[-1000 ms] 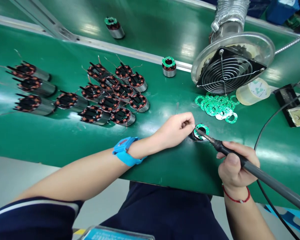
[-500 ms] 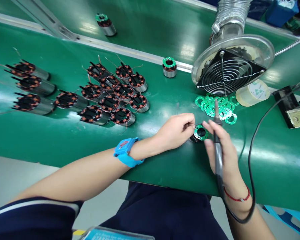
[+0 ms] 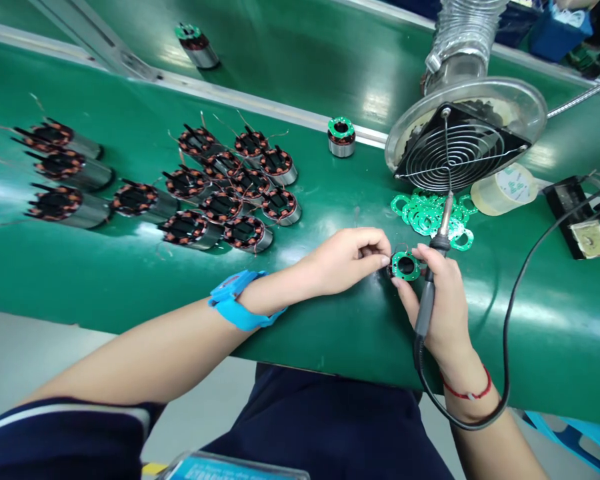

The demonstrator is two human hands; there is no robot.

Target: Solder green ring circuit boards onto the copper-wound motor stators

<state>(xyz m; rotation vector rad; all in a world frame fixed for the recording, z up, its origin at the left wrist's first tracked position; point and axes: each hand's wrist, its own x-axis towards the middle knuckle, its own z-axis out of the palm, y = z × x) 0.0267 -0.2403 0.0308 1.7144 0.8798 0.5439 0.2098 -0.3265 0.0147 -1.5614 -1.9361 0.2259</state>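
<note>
A motor stator with a green ring-shaped circuit board (image 3: 406,266) on top stands on the bench between my hands. My left hand (image 3: 353,260) is closed in a pinch at the stator's left edge; what lies between its fingertips is too small to make out. In my right hand (image 3: 443,293) rests a soldering iron (image 3: 427,303), its tip pointing up and away from me. The thumb and fingertips of that hand also touch the right side of the stator. Just beyond lies a loose pile of green ring boards (image 3: 423,215).
Several copper-wound stators (image 3: 223,205) stand to the left. One board-topped stator (image 3: 341,137) is near the back rail; another (image 3: 197,47) lies behind it. A fume extractor (image 3: 453,147) overhangs the boards. A tape roll (image 3: 505,190), iron stand (image 3: 575,217) and black cable (image 3: 507,300) are right.
My right hand has closed in on the stator, its thumb and fingers now touching it. The iron has swung, its tip shifting right and its handle end left. The left thumb has straightened toward the stator.
</note>
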